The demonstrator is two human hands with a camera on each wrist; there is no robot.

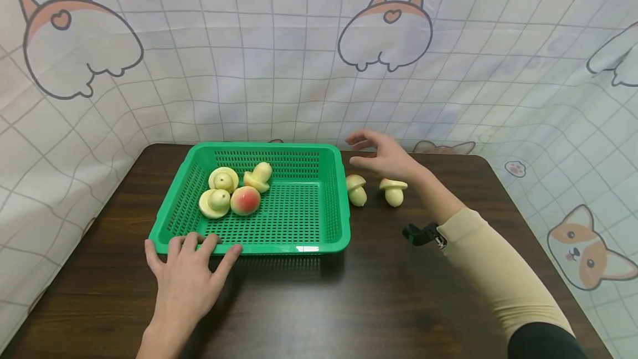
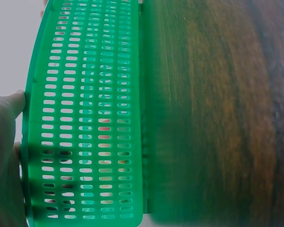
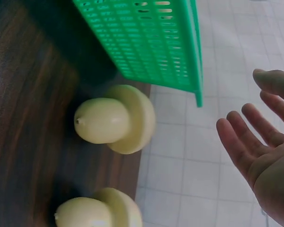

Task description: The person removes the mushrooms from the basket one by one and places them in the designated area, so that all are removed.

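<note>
White grid-patterned cloth printed with cartoon corgis (image 1: 279, 98) hung behind and beside a dark brown wood-grain table (image 1: 399, 314). On it sat a green rectangular plastic basket with slotted walls (image 1: 269, 249), holding four toy-like, pale yellow mushroom shapes: two with stems up (image 1: 223, 179) (image 1: 215, 204), one tilted (image 1: 257, 177), and one showing its rounded red cap (image 1: 245, 200). Two more mushroom shapes (image 1: 356, 190) (image 1: 394, 192) lay on the table just right of the basket, stems toward the person. Fingers spread wide, the left hand (image 1: 186, 281) rested on the basket's near rim. Loosely opened and holding nothing, the right hand (image 1: 381, 154) hovered beyond those two, near the basket's far right corner. A beige sleeve (image 1: 503, 270) covered the right forearm.
</note>
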